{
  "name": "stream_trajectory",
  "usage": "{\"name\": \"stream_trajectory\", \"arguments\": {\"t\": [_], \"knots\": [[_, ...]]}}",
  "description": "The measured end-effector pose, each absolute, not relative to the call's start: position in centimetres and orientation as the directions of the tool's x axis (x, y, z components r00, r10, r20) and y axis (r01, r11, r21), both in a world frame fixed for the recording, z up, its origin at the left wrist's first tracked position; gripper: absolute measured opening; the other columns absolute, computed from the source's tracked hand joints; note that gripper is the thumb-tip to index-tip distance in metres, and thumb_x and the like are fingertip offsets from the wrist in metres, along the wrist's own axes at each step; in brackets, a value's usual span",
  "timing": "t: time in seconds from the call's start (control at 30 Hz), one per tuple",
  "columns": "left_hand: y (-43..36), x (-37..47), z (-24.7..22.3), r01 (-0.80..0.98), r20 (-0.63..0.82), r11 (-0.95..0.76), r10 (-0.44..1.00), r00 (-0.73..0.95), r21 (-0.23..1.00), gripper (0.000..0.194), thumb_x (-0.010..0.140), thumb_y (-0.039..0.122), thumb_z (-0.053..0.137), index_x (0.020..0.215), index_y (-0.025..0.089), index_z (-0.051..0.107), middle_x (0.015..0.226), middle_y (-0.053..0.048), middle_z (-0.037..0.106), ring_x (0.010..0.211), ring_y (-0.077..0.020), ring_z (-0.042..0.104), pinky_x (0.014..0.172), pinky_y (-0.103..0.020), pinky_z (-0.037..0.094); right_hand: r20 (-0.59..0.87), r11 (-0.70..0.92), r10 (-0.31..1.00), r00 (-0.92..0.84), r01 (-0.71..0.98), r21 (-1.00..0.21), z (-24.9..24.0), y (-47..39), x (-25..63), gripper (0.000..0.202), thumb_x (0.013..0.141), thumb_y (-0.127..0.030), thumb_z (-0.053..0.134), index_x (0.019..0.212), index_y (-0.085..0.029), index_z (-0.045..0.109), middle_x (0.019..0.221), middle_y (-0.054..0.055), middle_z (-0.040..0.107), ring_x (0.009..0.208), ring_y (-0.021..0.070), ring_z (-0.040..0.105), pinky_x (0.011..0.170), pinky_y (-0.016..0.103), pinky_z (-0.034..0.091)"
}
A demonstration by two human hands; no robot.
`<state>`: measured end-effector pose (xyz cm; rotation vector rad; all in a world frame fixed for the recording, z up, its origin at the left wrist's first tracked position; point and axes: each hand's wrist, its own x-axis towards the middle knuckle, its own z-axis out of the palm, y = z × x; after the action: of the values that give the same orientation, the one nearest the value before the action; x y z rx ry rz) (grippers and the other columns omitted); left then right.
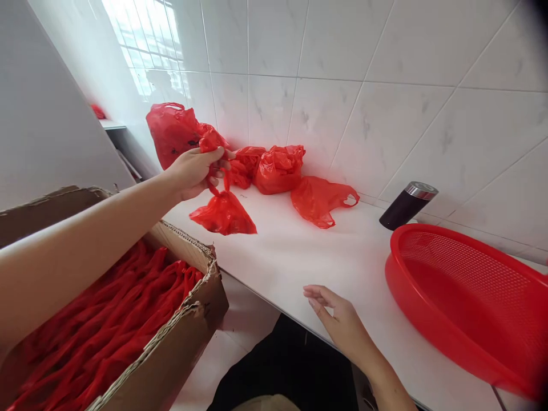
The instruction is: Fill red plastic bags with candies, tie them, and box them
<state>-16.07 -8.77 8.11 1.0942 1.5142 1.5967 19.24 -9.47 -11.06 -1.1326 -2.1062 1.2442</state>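
My left hand (201, 168) is closed on the knotted top of a small red plastic bag (225, 214). The bag hangs just over the white counter near the cardboard box (188, 308); what it holds is hidden by the plastic. My right hand (336, 314) is held above the counter's front edge, fingers stretched out, thumb apart, with nothing in it. Many knotted red bags (115, 319) lie packed inside the box, below my left forearm.
Against the tiled wall stand a large red bag (171, 131), a bunched red bag (280, 168) and a flat red bag (323, 200). A dark flask (406, 205) with a silver lid is behind a red mesh basket (411, 274) at the right.
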Motion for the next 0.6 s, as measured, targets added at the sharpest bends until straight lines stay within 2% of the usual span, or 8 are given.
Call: {"name": "stream_trajectory", "arguments": {"t": [0.13,0.27,0.33,0.4,0.43,0.5,0.57,0.6], "knots": [[-7.7,-19.0,6.5,0.182,0.140,-0.048,0.832,-0.537,0.982,0.017,0.094,0.023,0.044,0.096,0.014,0.058,0.078,-0.001,0.054,0.060,-0.0069,0.042,0.052,-0.020,0.032,-0.047,0.211,0.840,-0.541,0.404,-0.890,-11.2,-10.0,21.0,0.032,0.092,-0.045,0.050,0.114,-0.027,0.065,0.116,0.006,0.066,0.111,0.0226,0.060,0.097,0.040,0.050],[-7.5,-22.1,4.8,0.367,0.140,0.104,0.802,-0.580,0.925,0.014,0.086,0.021,0.056,0.096,0.013,0.060,0.073,0.002,0.055,0.062,-0.0091,0.042,0.059,-0.023,0.036,-0.099,0.140,0.874,-0.475,0.442,-0.886,-11.4,-10.5,23.3,0.033,0.090,-0.047,0.052,0.112,-0.026,0.066,0.116,0.006,0.066,0.112,0.0235,0.060,0.098,0.038,0.050],[-7.5,-23.1,4.2,0.465,0.169,0.182,0.770,-0.615,0.866,0.022,0.080,0.019,0.064,0.100,0.011,0.060,0.076,0.001,0.057,0.072,-0.0132,0.047,0.071,-0.028,0.041,-0.125,0.104,0.883,-0.453,0.448,-0.888,-11.6,-10.8,24.5,0.035,0.090,-0.050,0.051,0.111,-0.026,0.066,0.117,0.007,0.066,0.112,0.0233,0.061,0.098,0.037,0.050],[-7.5,-23.1,4.1,0.561,0.255,0.228,0.713,-0.653,0.796,0.039,0.076,0.020,0.068,0.113,0.012,0.056,0.090,-0.002,0.058,0.095,-0.0215,0.048,0.093,-0.039,0.036,-0.140,0.073,0.896,-0.421,0.450,-0.890,-11.7,-11.2,25.7,0.037,0.090,-0.052,0.050,0.111,-0.026,0.066,0.118,0.007,0.065,0.112,0.0233,0.061,0.097,0.035,0.051],[-7.4,-22.6,4.2,0.644,0.348,0.243,0.678,-0.647,0.725,0.047,0.077,0.023,0.067,0.121,0.014,0.053,0.100,-0.004,0.058,0.107,-0.0258,0.044,0.101,-0.045,0.029,-0.142,0.061,0.904,-0.402,0.451,-0.890,-11.6,-11.4,26.3,0.038,0.089,-0.053,0.050,0.110,-0.026,0.066,0.118,0.007,0.065,0.112,0.0235,0.061,0.097,0.034,0.051],[-6.9,-20.8,4.5,0.835,0.576,0.258,0.624,-0.528,0.486,0.054,0.083,0.033,0.062,0.132,0.020,0.046,0.121,-0.007,0.050,0.123,-0.0310,0.033,0.109,-0.052,0.015,-0.142,0.037,0.924,-0.355,0.453,-0.891,-11.2,-11.8,27.5,0.039,0.088,-0.056,0.051,0.109,-0.027,0.067,0.116,0.008,0.066,0.111,0.0242,0.061,0.094,0.034,0.053],[-5.7,-18.2,4.5,0.948,0.700,0.235,0.640,-0.317,0.215,0.048,0.087,0.040,0.052,0.132,0.023,0.047,0.129,-0.009,0.044,0.126,-0.0331,0.032,0.109,-0.052,0.015,-0.114,0.038,0.946,-0.303,0.455,-0.890,-10.2,-12.3,28.8,0.038,0.087,-0.056,0.052,0.106,-0.027,0.069,0.114,0.008,0.067,0.109,0.0248,0.062,0.091,0.033,0.055],[-4.8,-16.7,4.2,0.971,0.688,0.192,0.686,-0.236,0.142,0.044,0.088,0.041,0.050,0.129,0.023,0.051,0.129,-0.011,0.044,0.125,-0.0340,0.034,0.108,-0.052,0.020,-0.080,0.059,0.957,-0.279,0.457,-0.887,-9.5,-12.6,29.5,0.037,0.086,-0.055,0.054,0.105,-0.028,0.069,0.113,0.008,0.068,0.108,0.0251,0.063,0.090,0.033,0.055]]}}
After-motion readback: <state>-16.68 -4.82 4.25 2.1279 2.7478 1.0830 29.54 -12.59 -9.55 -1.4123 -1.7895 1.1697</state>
